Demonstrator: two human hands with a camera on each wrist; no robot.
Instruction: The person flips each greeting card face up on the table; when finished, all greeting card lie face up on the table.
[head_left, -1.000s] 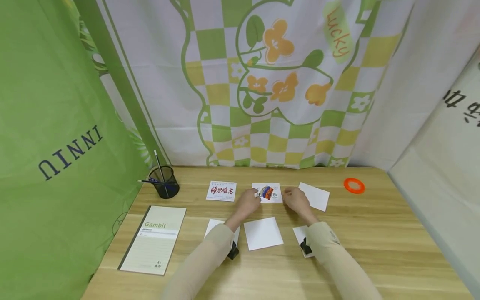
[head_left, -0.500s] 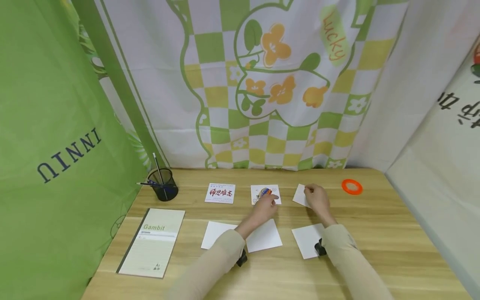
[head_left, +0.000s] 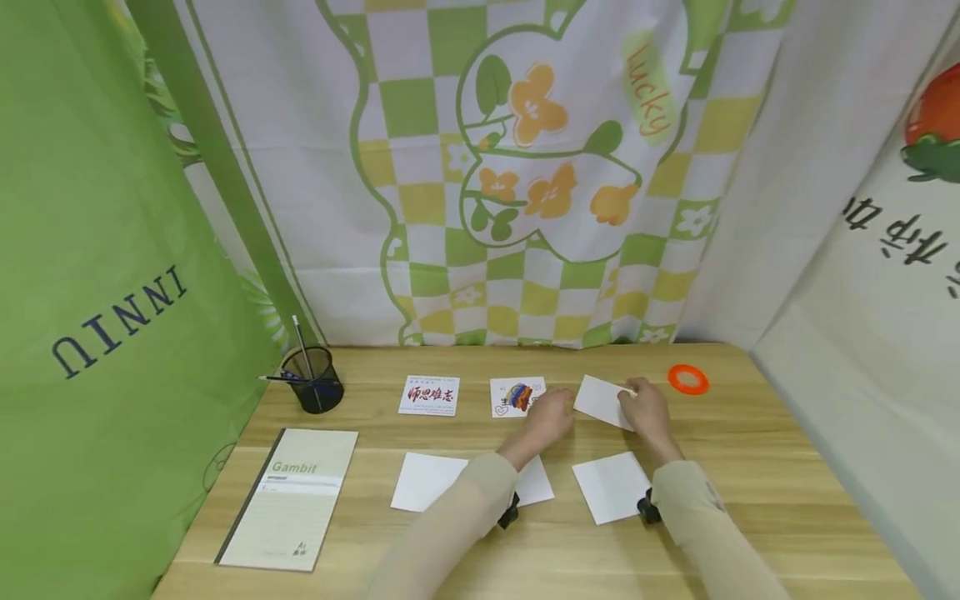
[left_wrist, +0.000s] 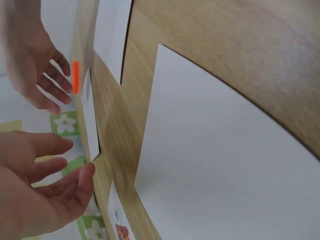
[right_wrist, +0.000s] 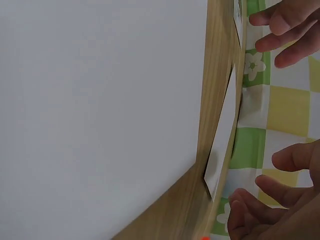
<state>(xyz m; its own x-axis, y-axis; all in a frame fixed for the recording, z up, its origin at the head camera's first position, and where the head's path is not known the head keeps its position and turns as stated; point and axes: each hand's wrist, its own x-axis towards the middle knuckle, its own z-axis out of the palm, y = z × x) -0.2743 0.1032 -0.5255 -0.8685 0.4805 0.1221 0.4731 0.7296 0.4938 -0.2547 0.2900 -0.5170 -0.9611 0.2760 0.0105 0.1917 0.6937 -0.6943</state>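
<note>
In the head view a blank white card (head_left: pixel 600 398) lies askew at the back right of the table. My right hand (head_left: pixel 647 412) is at its right end, fingers bent loosely over the edge; contact cannot be made out. To the card's left, my left hand (head_left: pixel 547 419) hovers with relaxed fingers, covering the right corner of a card with a colourful print (head_left: pixel 516 397). Both wrist views show the left hand (left_wrist: pixel 45 185) and the right hand (right_wrist: pixel 280 200) holding nothing, fingers spread and slightly bent. A card with red lettering (head_left: pixel 429 395) lies further left.
In front lie more blank cards: a left one (head_left: pixel 423 482), a middle one (head_left: pixel 536 483) partly under the left forearm, and a right one (head_left: pixel 609 487). A notebook (head_left: pixel 288 500), a mesh pen cup (head_left: pixel 318 383) and an orange ring (head_left: pixel 687 379) stand around them. A curtain (head_left: pixel 510 292) hangs behind.
My left hand has moved right, off the colourful card. My right hand has shifted right, uncovering most of the blank back card. The head view has turned slightly right.
</note>
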